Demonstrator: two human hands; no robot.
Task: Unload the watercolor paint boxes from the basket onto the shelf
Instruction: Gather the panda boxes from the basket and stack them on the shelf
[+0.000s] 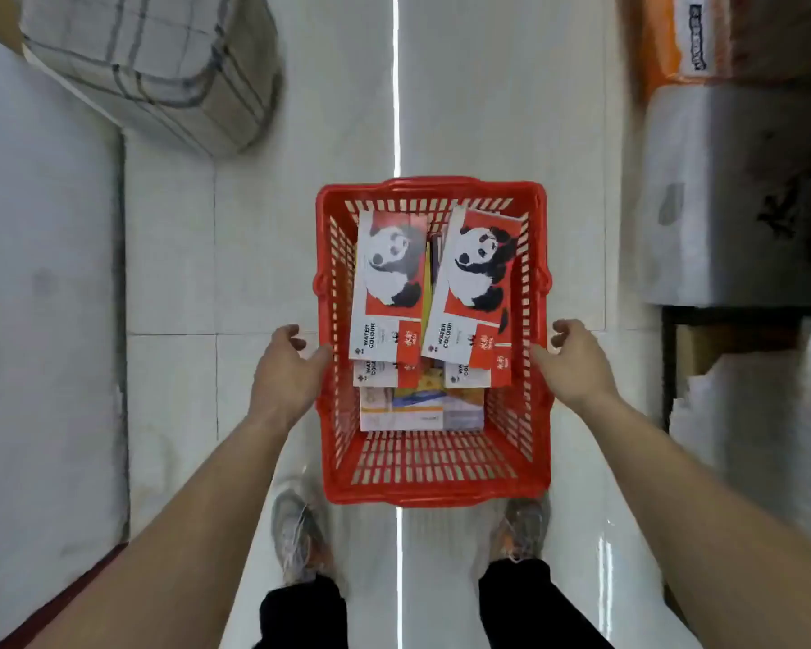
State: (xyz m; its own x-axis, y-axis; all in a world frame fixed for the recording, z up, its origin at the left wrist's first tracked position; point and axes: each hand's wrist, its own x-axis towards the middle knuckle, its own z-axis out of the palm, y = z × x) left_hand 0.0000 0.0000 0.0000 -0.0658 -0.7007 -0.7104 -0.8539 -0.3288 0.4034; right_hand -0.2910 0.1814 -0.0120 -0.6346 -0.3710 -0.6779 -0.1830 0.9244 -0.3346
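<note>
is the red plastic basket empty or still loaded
Still loaded: the red plastic basket holds two panda-printed watercolour boxes on top, more beneath.

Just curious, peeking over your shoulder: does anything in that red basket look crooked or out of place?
Only slightly. The right panda box lies tilted, its far end leaning toward the basket wall, while the left panda box lies nearly straight. Nothing looks spilled or damaged.

Bright even overhead light, glare streak on glossy floor (396, 86), soft motion blur (edges worst), wide-angle bowing
</note>
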